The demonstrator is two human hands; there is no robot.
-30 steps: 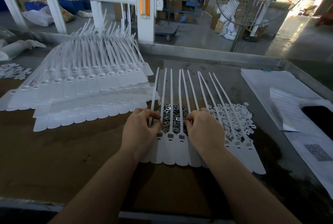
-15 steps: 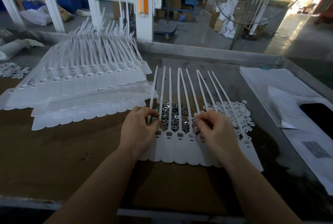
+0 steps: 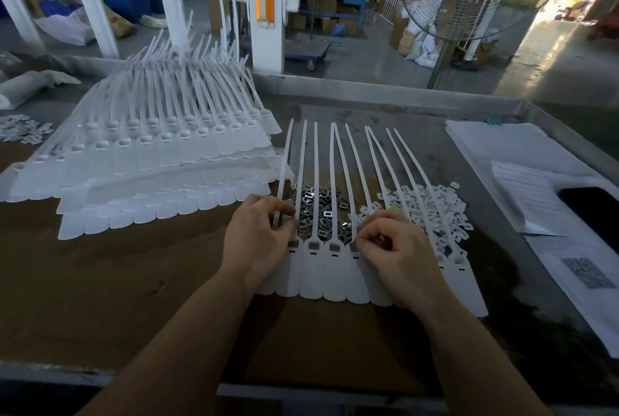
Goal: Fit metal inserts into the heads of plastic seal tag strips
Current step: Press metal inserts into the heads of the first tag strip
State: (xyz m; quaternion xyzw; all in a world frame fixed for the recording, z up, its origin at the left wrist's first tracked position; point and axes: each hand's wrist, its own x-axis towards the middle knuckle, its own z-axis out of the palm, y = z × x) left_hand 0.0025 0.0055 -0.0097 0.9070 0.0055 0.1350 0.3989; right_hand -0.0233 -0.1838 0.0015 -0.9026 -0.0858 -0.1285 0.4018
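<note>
row of seal tag strips flat on the surface, heads under both hands. left hand pinches the leftmost strip's stem. right hand curled, fingertips at a strip head; what it holds, cannot tell. metal inserts heaped just beyond the fingers, between the hands.

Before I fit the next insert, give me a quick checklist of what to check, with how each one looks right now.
1. Row of strips lying flat, side by side: ok.
2. Inserts seated in heads between the hands: ok, grey pieces show in four.
3. Left hand steadying the row's left end: ok.
4. Right hand pinching an insert: cannot tell, fingertips hide it.
5. Metal inserts pile close behind the heads: ok.
6. Heads under the right hand filled: cannot tell.
</note>
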